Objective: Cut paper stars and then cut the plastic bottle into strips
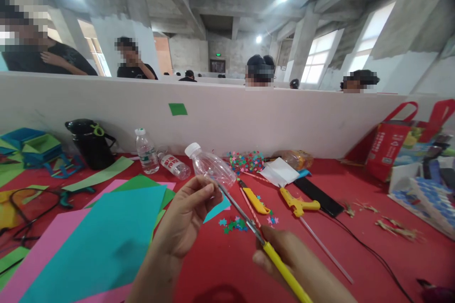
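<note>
Near the middle of the view, my left hand (190,213) is closed, with thumb and fingers pinched at the far tip of a thin grey metal rod-like part. That part runs down to a yellow handle (284,270), so it looks like one long tool. My right hand (280,251) is closed around the tool where the metal meets the yellow handle. Just beyond my left fingers lies a clear plastic bottle (213,165) with a white cap. Small coloured stars (234,225) and a yellow cutter (256,200) lie on the red table between and beyond the hands.
Coloured paper sheets (103,232) cover the left side. A yellow glue gun (296,203) with a cord, a black slab (320,196) and a red bag (387,147) are on the right. Bottles and a black flask (90,144) stand by the white partition (231,118); people sit beyond it.
</note>
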Motion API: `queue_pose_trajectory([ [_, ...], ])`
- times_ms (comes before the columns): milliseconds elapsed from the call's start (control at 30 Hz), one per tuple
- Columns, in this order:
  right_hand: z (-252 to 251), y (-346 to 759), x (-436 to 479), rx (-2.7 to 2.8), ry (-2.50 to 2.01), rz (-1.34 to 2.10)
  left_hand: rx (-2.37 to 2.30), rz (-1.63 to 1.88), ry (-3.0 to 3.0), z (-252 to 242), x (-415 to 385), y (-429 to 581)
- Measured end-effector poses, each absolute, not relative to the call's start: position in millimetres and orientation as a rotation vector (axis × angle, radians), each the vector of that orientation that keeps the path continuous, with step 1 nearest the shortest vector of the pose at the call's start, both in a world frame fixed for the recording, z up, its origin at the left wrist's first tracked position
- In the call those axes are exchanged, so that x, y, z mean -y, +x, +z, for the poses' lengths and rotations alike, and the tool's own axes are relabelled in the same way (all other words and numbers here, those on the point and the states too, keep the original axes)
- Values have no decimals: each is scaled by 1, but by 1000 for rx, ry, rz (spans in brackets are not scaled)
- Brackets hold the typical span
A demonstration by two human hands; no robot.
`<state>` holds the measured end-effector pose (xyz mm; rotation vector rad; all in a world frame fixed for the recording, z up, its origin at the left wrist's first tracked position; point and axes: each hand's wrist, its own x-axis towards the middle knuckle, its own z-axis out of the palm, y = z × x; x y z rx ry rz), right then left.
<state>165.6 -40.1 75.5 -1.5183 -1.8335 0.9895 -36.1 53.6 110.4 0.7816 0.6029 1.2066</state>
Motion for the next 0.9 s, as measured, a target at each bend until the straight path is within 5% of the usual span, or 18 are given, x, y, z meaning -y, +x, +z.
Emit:
queue_pose_trajectory([
  [900, 87, 163, 42, 1824, -1540, 1142, -661, 1217, 997, 113, -53, -40],
])
